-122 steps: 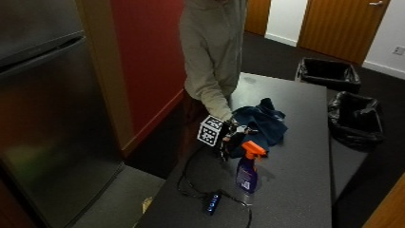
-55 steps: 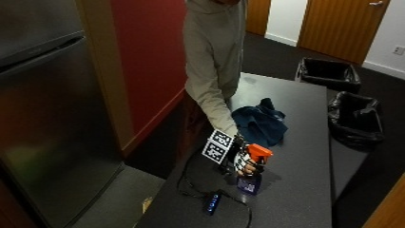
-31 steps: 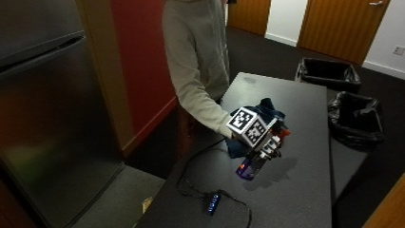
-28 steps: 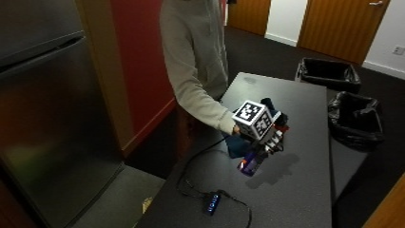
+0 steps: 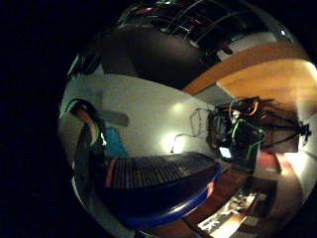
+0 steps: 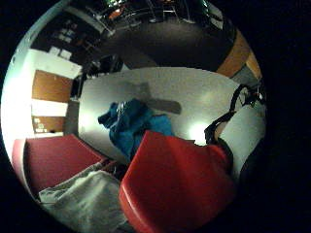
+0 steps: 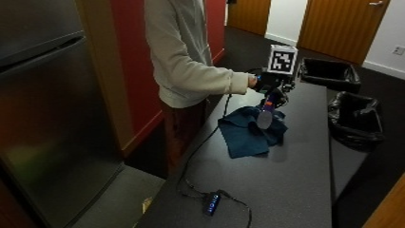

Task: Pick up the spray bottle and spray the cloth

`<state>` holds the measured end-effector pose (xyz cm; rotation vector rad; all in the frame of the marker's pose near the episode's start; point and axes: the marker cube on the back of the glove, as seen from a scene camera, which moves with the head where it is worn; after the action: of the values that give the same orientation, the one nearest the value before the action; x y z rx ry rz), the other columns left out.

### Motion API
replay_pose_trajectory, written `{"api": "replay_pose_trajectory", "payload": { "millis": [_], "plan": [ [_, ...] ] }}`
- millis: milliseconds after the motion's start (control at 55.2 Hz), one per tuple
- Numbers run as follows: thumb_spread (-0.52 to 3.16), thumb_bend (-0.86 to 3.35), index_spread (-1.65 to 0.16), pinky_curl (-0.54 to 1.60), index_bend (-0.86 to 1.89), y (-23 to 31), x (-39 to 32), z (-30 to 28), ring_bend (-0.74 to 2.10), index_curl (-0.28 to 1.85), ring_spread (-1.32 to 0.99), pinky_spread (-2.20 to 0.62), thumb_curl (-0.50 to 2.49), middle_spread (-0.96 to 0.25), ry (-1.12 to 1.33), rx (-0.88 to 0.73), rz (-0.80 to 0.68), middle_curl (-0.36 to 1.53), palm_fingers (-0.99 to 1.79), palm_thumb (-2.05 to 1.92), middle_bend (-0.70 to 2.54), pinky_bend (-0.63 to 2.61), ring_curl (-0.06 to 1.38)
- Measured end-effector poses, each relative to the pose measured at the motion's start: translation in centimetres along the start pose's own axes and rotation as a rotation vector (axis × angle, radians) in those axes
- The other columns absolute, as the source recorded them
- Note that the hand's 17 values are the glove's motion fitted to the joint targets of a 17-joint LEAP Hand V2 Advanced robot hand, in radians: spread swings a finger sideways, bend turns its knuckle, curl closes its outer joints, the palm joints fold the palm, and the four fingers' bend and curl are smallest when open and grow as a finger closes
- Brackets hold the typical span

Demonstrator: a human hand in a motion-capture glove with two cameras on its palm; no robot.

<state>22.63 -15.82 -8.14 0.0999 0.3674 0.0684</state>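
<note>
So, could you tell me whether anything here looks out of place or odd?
Nothing stands out. The blue cloth lies crumpled on the table, and the right hand holds the spray bottle above it.

spray bottle (image 7: 266,112): blue, held above cloth | cloth (image 7: 248,130): blue, crumpled on table

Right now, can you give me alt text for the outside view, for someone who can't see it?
A person standing at a dark table holds a spray bottle in the gloved right hand, above a crumpled blue cloth. Two black bins sit beyond the table's far side, and a steel fridge stands nearby.
</note>
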Motion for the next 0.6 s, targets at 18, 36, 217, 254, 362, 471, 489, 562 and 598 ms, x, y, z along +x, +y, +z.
{"api": "replay_pose_trajectory", "payload": {
  "millis": [18,36,217,254,362,471,489,562,598],
  "plan": [
    [-0.02,-0.03,-0.13,0.41,0.47,0.0,-0.9,-0.5,0.54,0.51,-0.21,-0.29,0.71,-0.11,-0.023,-0.001,-0.033,0.49,1.4,0.97,0.63,0.29,0.45],
    [-0.02,-0.03,-0.13,0.41,0.46,0.0,-1.7,-0.8,0.54,0.51,-0.21,-0.29,0.71,-0.11,-0.029,-0.001,-0.052,0.49,1.4,0.97,0.63,0.29,0.45],
    [-0.03,-0.03,-0.13,0.41,0.47,-0.5,-7.9,-0.6,0.54,0.51,-0.21,-0.29,0.72,-0.11,0.15,-0.035,-0.116,0.49,1.4,0.97,0.63,0.29,0.45],
    [-0.03,-0.03,-0.13,0.41,0.47,-0.7,-9.0,-0.1,0.54,0.51,-0.21,-0.29,0.72,-0.11,0.152,-0.036,-0.073,0.49,1.4,0.97,0.63,0.29,0.45],
    [-0.03,-0.03,-0.13,0.41,0.47,0.0,-10.4,1.4,0.54,0.5,-0.21,-0.29,0.73,-0.12,0.196,-0.063,-0.234,0.49,1.4,0.97,0.63,0.29,0.45],
    [-0.03,-0.03,-0.13,0.41,0.47,-0.1,-12.3,2.7,0.54,0.5,-0.21,-0.29,0.73,-0.12,0.191,-0.063,-0.232,0.49,1.4,0.97,0.63,0.29,0.45],
    [-0.03,-0.03,-0.13,0.41,0.47,-0.1,-12.6,2.8,0.54,0.5,-0.21,-0.29,0.73,-0.12,0.186,-0.063,-0.232,0.49,1.4,0.97,0.63,0.29,0.45],
    [-0.03,-0.03,-0.13,0.41,0.47,0.1,-13.0,3.2,0.54,0.5,-0.21,-0.29,0.73,-0.12,0.157,-0.061,-0.262,0.49,1.4,0.97,0.63,0.29,0.45],
    [-0.03,-0.03,-0.13,0.41,0.47,0.1,-13.2,3.2,0.54,0.5,-0.21,-0.29,0.73,-0.12,0.154,-0.06,-0.267,0.48,1.4,0.97,0.63,0.29,0.45]
  ]
}}
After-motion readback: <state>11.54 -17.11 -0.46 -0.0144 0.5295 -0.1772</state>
